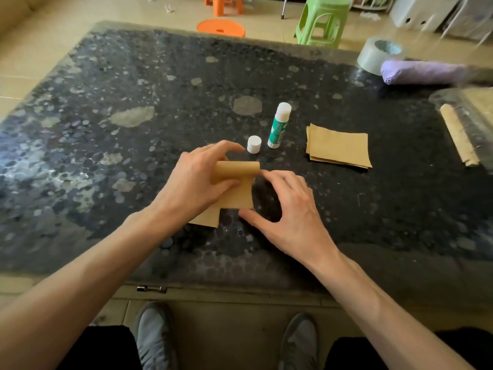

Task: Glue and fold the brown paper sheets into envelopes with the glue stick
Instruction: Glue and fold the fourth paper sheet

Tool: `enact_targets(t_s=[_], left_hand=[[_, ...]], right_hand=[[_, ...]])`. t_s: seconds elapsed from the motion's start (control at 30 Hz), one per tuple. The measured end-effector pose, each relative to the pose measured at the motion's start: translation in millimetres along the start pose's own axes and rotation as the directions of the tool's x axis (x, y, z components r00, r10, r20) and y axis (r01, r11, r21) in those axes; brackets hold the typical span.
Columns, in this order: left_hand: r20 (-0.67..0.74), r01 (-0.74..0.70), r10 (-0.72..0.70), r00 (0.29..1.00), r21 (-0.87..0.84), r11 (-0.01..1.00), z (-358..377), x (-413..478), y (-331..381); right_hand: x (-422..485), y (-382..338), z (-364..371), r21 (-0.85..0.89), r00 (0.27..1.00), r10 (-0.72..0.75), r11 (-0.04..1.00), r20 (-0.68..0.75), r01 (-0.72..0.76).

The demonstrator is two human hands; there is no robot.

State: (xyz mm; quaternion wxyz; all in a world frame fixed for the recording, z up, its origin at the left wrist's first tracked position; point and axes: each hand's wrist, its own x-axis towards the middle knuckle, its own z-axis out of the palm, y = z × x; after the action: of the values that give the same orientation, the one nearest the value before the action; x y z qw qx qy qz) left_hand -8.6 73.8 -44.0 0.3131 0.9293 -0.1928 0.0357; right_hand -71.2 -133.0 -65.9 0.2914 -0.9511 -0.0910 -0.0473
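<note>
A brown paper sheet (pixel 237 193) lies on the dark speckled table (pixel 106 145), its far edge curled over toward me into a roll. My left hand (pixel 197 182) grips that rolled edge between thumb and fingers. My right hand (pixel 288 209) touches the sheet's right side, one fingertip at the roll's end and the thumb at the near corner. Just beyond stand the open glue stick (pixel 278 125), green and white, and its white cap (pixel 253 144). A small stack of brown sheets (pixel 338 146) lies to the right.
At the right edge are a grey tape roll (pixel 373 56), a purple bundle (pixel 424 72) and a rolled strip of brown paper (pixel 457 134). Behind the table stand orange stools (pixel 221 27) and a green stool (pixel 321 20). My shoes show below the table.
</note>
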Motion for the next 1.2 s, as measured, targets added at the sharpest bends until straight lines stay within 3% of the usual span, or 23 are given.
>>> enact_targets(t_s=[0.07, 0.2, 0.33, 0.47, 0.53, 0.63, 0.73, 0.8, 0.87, 0.97, 1.2], left_hand=[[-0.019, 0.103, -0.112, 0.993, -0.258, 0.961, -2, 3, 8], [0.117, 0.302, -0.294, 0.949, -0.605, 0.736, 2, 1, 19], [0.234, 0.406, -0.357, 0.904, -0.728, 0.553, 9, -5, 27], [0.221, 0.400, -0.369, 0.903, -0.743, 0.536, 11, -6, 36], [0.193, 0.396, -0.378, 0.905, -0.706, 0.587, 7, -5, 35], [0.136, 0.342, -0.324, 0.936, -0.565, 0.751, 7, -5, 32], [0.097, 0.203, -0.179, 0.979, -0.413, 0.888, 15, -11, 33], [0.076, 0.058, -0.043, 0.996, -0.203, 0.977, 20, -14, 32], [0.090, -0.077, 0.082, 0.992, -0.058, 0.995, 25, -13, 27], [0.130, -0.164, 0.161, 0.978, 0.018, 0.986, 30, -12, 20], [0.205, -0.209, 0.173, 0.963, 0.169, 0.963, 32, -15, 17]], right_hand=[[-1, -2, -7, 0.134, 0.997, 0.077, 0.988, 0.016, -0.079], [1, -4, -19, 0.490, 0.979, 0.200, 0.851, 0.035, -0.192], [-2, -1, -24, 0.559, 0.954, 0.292, 0.781, 0.068, -0.279], [2, 7, -38, 0.697, 0.928, 0.295, 0.617, 0.227, -0.366], [6, 19, -49, 0.626, 0.933, 0.278, 0.692, 0.227, -0.358], [11, 39, -66, 0.383, 0.933, 0.311, 0.851, 0.182, -0.358], [11, 55, -77, 0.168, 0.935, 0.325, 0.923, 0.143, -0.346], [11, 59, -80, 0.086, 0.941, 0.314, 0.941, 0.125, -0.326], [11, 61, -81, 0.040, 0.948, 0.308, 0.949, 0.083, -0.312], [10, 61, -80, 0.007, 0.952, 0.304, 0.952, 0.030, -0.305], [10, 59, -73, -0.050, 0.962, 0.272, 0.961, -0.013, -0.273]])
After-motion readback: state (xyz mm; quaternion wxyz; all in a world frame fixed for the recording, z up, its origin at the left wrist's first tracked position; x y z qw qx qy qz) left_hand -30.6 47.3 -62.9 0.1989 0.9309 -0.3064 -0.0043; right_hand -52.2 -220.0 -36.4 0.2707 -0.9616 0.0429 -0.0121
